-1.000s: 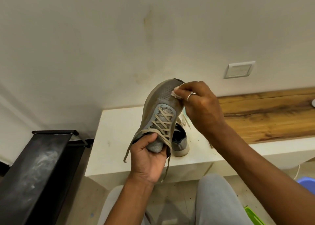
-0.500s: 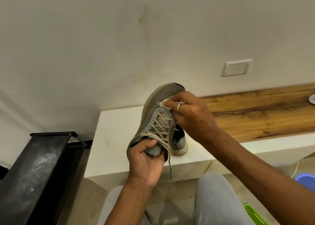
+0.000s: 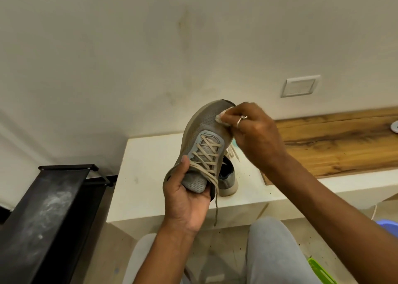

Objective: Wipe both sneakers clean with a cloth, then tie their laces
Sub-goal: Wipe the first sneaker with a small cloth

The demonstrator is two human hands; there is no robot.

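Observation:
My left hand (image 3: pixel 187 195) grips a grey-brown sneaker (image 3: pixel 204 131) by its heel and tongue, toe pointing up and away. Its beige laces (image 3: pixel 207 154) hang loose, and one end dangles below my hand. A small white cloth (image 3: pixel 224 118) is pinched in my right hand (image 3: pixel 252 133), which presses it against the toe area. The second sneaker (image 3: pixel 228 180) stands on the white ledge (image 3: pixel 150 171), mostly hidden behind the held one.
A black metal rack (image 3: pixel 49 215) stands at the left. A wooden countertop (image 3: pixel 336 141) runs to the right under a white wall plate (image 3: pixel 299 86). My grey-trousered knees (image 3: pixel 271 247) are below; a blue tub (image 3: pixel 387 224) and a green object (image 3: pixel 318 270) sit at the lower right.
My right hand slid the cloth from the area by the laces back up to the sneaker's toe. My left hand keeps its hold on the heel.

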